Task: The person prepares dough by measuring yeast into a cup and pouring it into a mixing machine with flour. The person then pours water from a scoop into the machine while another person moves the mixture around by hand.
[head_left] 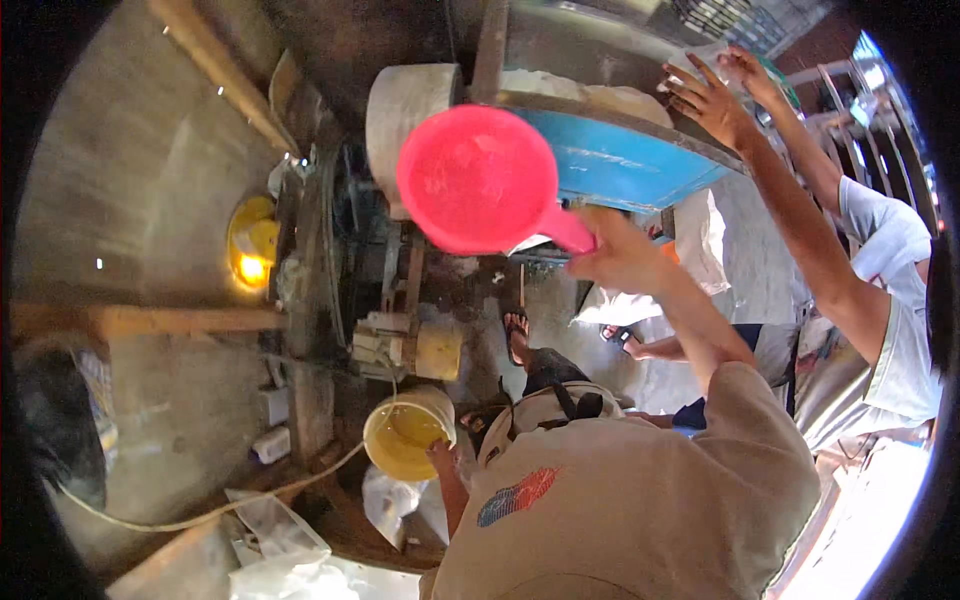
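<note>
A pink plastic dipper [478, 180] is raised at upper centre, in front of the blue-sided wooden bin. My right hand [620, 255] is closed around its handle; I cannot tell how much liquid is inside. Lower down to the left stands a yellowish bucket [405, 440] with a pale rim. My left hand [443, 458] grips that rim on its right side, its fingers partly hidden by the bucket.
The blue-sided bin [630, 160] holds pale material. Beside it is a round, pale drum-like part [405, 130]. At right a co-worker's hands [715, 105] reach over the bin's edge. A yellow lamp [252, 250] glows at left. A pale hose [250, 497] runs toward the bucket.
</note>
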A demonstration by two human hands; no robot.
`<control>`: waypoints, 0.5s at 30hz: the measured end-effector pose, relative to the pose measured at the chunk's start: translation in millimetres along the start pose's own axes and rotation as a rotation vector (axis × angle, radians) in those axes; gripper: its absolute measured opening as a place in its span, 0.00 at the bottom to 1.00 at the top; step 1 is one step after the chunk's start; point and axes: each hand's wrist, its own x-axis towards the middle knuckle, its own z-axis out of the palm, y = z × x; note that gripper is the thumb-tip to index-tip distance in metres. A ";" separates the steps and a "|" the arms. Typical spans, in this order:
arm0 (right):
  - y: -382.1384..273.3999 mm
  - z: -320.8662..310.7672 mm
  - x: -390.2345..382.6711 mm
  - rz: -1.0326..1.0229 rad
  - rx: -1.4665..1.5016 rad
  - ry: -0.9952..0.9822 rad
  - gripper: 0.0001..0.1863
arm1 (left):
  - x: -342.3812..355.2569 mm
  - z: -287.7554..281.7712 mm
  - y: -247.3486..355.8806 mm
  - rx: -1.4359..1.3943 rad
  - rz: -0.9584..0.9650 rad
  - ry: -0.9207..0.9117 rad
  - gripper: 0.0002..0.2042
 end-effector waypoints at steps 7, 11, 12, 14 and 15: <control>-31.2 -121.2 16.1 0.130 0.251 0.159 0.20 | 22.1 122.8 28.8 0.539 0.103 0.014 0.19; -21.3 -175.1 43.2 0.103 0.197 0.303 0.15 | 30.0 171.8 42.5 0.609 0.064 -0.006 0.18; -13.8 -188.5 50.6 0.161 0.196 0.326 0.15 | 31.1 179.3 45.6 0.619 0.059 -0.012 0.18; -0.1 -210.0 62.3 0.155 0.245 0.352 0.11 | 32.9 189.6 47.9 0.627 0.041 -0.021 0.18; 10.4 -220.2 66.1 0.153 0.285 0.376 0.11 | 33.8 193.1 48.2 0.620 0.027 -0.025 0.19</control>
